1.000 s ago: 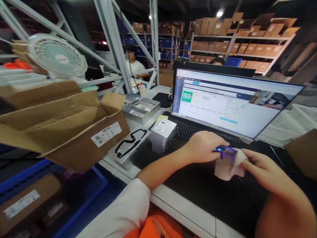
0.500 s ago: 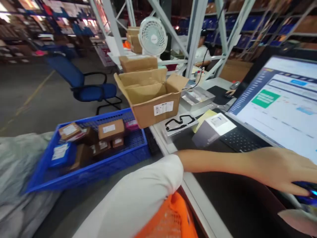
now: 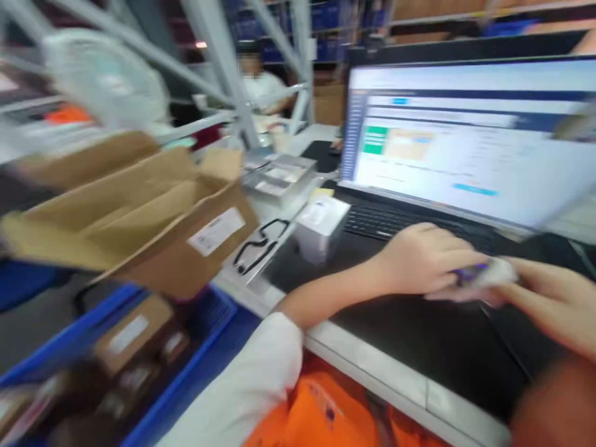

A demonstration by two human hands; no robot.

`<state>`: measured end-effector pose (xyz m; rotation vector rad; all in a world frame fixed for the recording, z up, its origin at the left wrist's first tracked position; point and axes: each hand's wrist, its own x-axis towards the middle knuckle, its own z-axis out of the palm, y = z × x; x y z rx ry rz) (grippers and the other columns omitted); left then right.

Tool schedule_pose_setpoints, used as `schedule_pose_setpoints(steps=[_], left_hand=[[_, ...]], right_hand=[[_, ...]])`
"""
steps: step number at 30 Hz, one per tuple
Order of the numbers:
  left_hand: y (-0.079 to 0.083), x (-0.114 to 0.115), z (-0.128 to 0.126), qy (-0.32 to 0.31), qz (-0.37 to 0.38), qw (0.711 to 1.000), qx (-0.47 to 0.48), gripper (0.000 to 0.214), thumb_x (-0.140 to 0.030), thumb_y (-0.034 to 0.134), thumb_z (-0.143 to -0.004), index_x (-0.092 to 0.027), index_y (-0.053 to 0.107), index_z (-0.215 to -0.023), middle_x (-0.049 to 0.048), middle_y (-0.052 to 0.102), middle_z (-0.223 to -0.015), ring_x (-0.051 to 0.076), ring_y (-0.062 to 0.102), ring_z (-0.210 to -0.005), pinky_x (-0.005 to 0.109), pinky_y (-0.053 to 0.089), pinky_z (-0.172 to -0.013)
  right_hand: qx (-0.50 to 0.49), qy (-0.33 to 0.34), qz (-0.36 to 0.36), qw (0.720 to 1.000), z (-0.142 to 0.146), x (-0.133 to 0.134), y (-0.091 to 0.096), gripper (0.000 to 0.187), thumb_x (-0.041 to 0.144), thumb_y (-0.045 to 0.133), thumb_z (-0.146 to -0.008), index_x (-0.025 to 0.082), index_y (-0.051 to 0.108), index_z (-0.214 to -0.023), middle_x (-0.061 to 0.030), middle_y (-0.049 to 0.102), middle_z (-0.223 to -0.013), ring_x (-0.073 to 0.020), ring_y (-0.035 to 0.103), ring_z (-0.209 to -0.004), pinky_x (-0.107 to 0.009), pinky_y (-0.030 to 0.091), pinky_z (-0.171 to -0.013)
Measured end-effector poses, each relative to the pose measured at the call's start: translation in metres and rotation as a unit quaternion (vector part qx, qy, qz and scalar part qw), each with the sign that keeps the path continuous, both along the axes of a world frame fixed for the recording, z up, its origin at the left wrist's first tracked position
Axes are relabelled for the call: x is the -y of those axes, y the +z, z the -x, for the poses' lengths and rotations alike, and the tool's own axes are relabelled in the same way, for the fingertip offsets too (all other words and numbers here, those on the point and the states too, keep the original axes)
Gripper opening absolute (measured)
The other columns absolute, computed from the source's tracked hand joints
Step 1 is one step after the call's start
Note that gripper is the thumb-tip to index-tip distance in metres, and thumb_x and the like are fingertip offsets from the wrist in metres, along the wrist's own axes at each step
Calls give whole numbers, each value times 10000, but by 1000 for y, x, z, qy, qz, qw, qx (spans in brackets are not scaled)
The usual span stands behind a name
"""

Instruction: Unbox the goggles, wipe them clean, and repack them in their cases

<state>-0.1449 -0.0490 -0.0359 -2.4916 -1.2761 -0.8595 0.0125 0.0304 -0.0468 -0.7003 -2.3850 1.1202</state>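
Observation:
My left hand [image 3: 426, 261] reaches across the black desk mat [image 3: 372, 329] in front of the laptop. Its fingers are closed on the near end of a small white item with a purple-blue part [image 3: 496, 272], too blurred to name. From the right, my right hand [image 3: 554, 301] grips the other end of that item between thumb and fingers. Both hands meet over the mat, below the laptop's keyboard [image 3: 372, 221]. A small white-and-grey box [image 3: 323, 230] stands left of the keyboard, beyond my left forearm.
An open cardboard carton [image 3: 186, 248] stands at the left by the desk edge. Below it is a blue crate [image 3: 158, 397] with several small brown boxes. A lit laptop screen [image 3: 442, 149], a grey tray [image 3: 282, 177], a fan [image 3: 107, 81] and another person [image 3: 263, 87] are farther back.
The view has swung right, bringing the whole screen and my right hand into sight. My left hand, at the right edge before, now meets my right hand at the small white item.

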Motion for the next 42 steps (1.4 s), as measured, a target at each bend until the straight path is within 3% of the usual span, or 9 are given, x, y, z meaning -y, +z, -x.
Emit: schedule_pose_setpoints(steps=[3, 7, 10, 15, 22, 28, 31, 37, 42], left_hand=[[-12, -5, 2, -59, -78, 992, 82, 136, -258, 623, -914, -185, 736, -937, 40, 793, -932, 240, 766, -871, 400, 640, -809], [-14, -21, 16, -39, -118, 979, 162, 350, -124, 702, -760, -241, 706, -1090, 21, 795, -1053, 243, 766, -945, 410, 631, -867], [-16, -24, 14, -40, -132, 969, 206, 372, -85, 688, -732, -239, 705, -1070, 21, 792, -1021, 222, 762, -923, 377, 627, -864], [-20, -14, -5, -29, -111, 984, 136, 164, -155, 667, -814, -208, 709, -964, 39, 793, -960, 198, 754, -899, 327, 601, -834], [-10, -13, 23, 67, -102, 969, 216, 326, -156, 615, -765, -193, 680, -1083, 47, 772, -1032, 194, 737, -937, 335, 596, -877], [-7, -9, 28, 88, -171, 945, 266, 285, -183, 646, -787, -206, 650, -1071, 13, 743, -954, 168, 727, -859, 305, 587, -831], [-8, -9, 30, 118, -188, 941, 257, 285, -211, 645, -798, -212, 642, -1084, 23, 734, -983, 177, 720, -877, 318, 580, -839], [-6, -9, 35, 123, -223, 930, 265, 253, -198, 656, -809, -214, 632, -1060, 20, 726, -980, 173, 714, -871, 315, 567, -843], [-2, -10, 40, 125, -258, 913, 290, 283, -181, 671, -786, -214, 624, -1063, 9, 722, -950, 166, 713, -859, 295, 556, -823]], right_hand=[[35, -47, 13, 998, -56, 18, 25, 344, 493, 569, -932, 215, 694, -773, -66, 667, -704, -225, 591, -624, -392, 538, -631], [29, -35, 41, 998, -76, 15, 46, 225, 382, 600, -890, 170, 642, -828, -27, 657, -749, -154, 574, -639, -266, 449, -592], [37, -38, 57, 997, -74, 14, 46, 182, 341, 580, -879, 171, 638, -853, -10, 656, -735, -152, 576, -658, -244, 430, -599], [29, -80, -7, 996, -53, 26, 38, 191, 321, 564, -869, 170, 611, -761, -20, 659, -740, -165, 575, -696, -254, 421, -633], [-80, -169, -18, 982, -59, 20, 34, 423, 572, 563, -968, 184, 692, -858, -52, 679, -744, -198, 616, -669, -295, 472, -648], [-183, -250, -90, 946, -63, 25, 36, 411, 517, 562, -1003, 204, 744, -811, -79, 730, -831, -241, 668, -830, -355, 505, -839], [-279, -304, -19, 911, -58, 25, 30, 326, 450, 612, -980, 187, 765, -862, -83, 748, -839, -248, 683, -854, -363, 522, -869], [-395, -203, 188, 876, -27, 29, 13, 169, 360, 700, -856, 216, 722, -939, -61, 747, -977, -246, 691, -927, -356, 549, -826], [-396, -170, 227, 873, -2, 40, 10, 251, 434, 703, -835, 183, 700, -812, -63, 708, -823, -226, 659, -757, -359, 545, -711]])
